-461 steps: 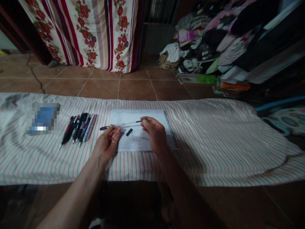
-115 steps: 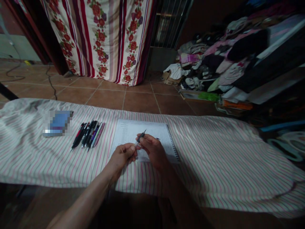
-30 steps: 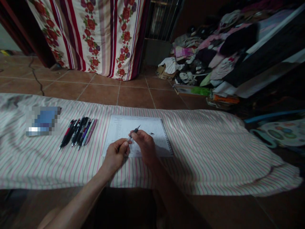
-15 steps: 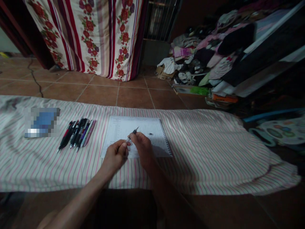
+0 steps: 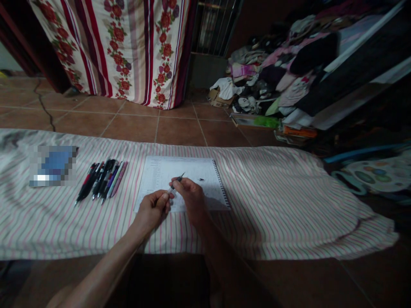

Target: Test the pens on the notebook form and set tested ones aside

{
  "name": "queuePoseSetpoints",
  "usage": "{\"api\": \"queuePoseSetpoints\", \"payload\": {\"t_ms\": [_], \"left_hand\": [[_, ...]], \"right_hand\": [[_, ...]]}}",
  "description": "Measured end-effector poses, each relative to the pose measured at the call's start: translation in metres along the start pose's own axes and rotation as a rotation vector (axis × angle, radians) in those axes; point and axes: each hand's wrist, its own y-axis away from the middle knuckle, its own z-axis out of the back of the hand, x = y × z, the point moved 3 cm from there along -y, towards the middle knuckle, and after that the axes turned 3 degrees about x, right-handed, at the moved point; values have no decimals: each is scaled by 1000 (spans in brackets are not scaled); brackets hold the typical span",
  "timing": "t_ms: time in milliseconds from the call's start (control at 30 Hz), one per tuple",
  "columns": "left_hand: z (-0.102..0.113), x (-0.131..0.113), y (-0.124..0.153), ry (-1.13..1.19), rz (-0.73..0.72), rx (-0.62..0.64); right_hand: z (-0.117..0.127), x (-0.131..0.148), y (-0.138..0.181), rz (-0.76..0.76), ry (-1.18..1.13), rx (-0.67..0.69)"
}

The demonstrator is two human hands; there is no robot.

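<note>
Over a spiral notebook [image 5: 189, 164] with writing on its page, both hands hold one pen [image 5: 171, 188] between them, its dark thin tip pointing up and to the right. My left hand [image 5: 154, 207] pinches the lower, lighter end of the barrel. Around the dark upper part near the tip, the fingers of my right hand [image 5: 192, 194] are closed. A small dark piece [image 5: 201, 179] lies on the page just right of the pen; I cannot make out exactly what it is.
Several pens [image 5: 102, 179] lie side by side left of the notebook. Farther left is a blurred-out blue item [image 5: 58, 164]. All rest on a striped cloth [image 5: 272, 196]. Beyond are a tiled floor [image 5: 176, 128], a floral curtain [image 5: 135, 51] and a clothes heap [image 5: 266, 72].
The view has shifted slightly. Both hands still grip the pen over the notebook, with the right fingers set a little differently near the tip.
</note>
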Motion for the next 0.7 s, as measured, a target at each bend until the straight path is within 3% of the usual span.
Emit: {"api": "queuePoseSetpoints", "payload": {"t_ms": [133,233,367,500,700], "left_hand": [[3,6,-3,-145,-104,-88],[3,4,-4,-134,-82,-85],[-2,-2,-2,44,39,52],[-3,-2,0,165,136,76],[-3,0,-1,79,82,47]], "right_hand": [[-2,-5,-3,23,75,-83],[-2,-7,-4,19,98,-120],[-3,-2,-3,-21,35,-27],[-1,3,0,42,-76,56],[1,-6,-2,-15,-28,42]]}}
